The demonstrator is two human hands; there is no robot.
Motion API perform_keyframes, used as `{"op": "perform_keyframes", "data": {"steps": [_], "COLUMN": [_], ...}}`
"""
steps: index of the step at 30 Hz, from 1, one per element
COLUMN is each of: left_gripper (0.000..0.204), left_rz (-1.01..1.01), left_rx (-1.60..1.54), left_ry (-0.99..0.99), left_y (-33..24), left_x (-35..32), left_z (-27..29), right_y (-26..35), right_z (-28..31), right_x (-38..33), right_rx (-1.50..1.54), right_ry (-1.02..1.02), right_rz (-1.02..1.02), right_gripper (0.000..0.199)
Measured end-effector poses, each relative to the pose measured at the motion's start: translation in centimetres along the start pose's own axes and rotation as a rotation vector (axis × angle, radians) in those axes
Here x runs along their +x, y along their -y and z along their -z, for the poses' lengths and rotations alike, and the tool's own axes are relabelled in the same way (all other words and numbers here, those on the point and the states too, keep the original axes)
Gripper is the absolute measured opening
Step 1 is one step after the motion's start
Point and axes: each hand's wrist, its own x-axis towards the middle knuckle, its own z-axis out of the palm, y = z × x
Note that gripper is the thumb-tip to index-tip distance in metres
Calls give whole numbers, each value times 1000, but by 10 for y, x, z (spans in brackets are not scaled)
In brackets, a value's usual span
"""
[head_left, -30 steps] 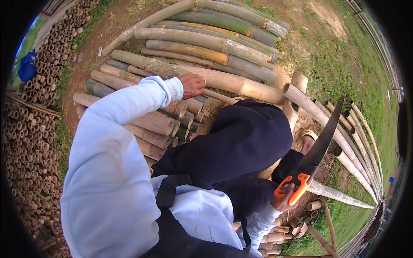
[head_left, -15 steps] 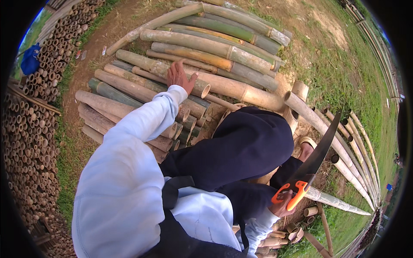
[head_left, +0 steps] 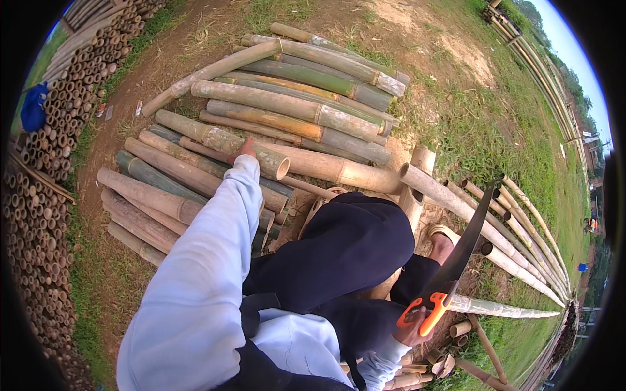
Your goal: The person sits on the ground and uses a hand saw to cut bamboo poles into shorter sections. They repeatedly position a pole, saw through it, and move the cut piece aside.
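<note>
My left hand (head_left: pixel 244 151) is closed on a cut bamboo length (head_left: pixel 215 135) on the pile at left, pressed against its near side. Its fingers are mostly hidden behind the sleeve and the bamboo. The hollow end of that piece points toward my knee. At lower right, my right hand (head_left: pixel 412 331) grips the orange handle of a handsaw (head_left: pixel 460 251). The dark blade points up and away, clear of the bamboo near my left hand. Another thick bamboo piece (head_left: pixel 332 167) lies just beyond, its right end by an upright-looking bamboo section (head_left: pixel 417 189).
Several cut bamboo lengths (head_left: pixel 261 98) lie side by side beyond my hands. Long poles (head_left: pixel 521 228) fan out on the grass at right. A large stack of cut bamboo (head_left: pixel 39 260) lines the left side, with a blue bag-like item (head_left: pixel 34 107) on it. Short offcuts (head_left: pixel 460 329) lie near the saw.
My left hand has gone from lying spread on top of the bamboo length to gripping its near side. The view has shifted. The right hand still holds the saw in much the same pose.
</note>
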Motion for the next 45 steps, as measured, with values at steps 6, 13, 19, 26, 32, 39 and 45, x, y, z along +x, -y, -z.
{"op": "perform_keyframes", "data": {"steps": [6, 13, 19, 26, 32, 39, 45], "left_gripper": [107, 93, 96, 90, 88, 88, 45], "left_rz": [-180, -179, -91, -42, -263, -718, -1369], "left_rx": [-386, -482, -549, -348, 77, 329, 1093], "left_ry": [105, 189, 237, 258, 317, 473, 1066], "left_y": [-41, -97, -99, -85, -54, -58, 5], "left_x": [-84, -257, -317, -303, -233, -106, -198], "left_z": [-2, -61, -166, -269, -298, -256, -118], "right_y": [-16, 0, 19, 4, 4, -6, 14], "right_z": [16, -13, -8, 14, 15, -13, -3], "right_x": [9, 9, 9, 20, 19, 29, 18], "right_rx": [16, 85, 42, -59, -113, -40, -173], "right_ry": [-14, 2, -44, -95, -125, -13, -50], "right_rz": [-7, -62, -21, -25, -87, -88, -20], "right_gripper": [25, 23, 21, 16, 16, 14, 20]}}
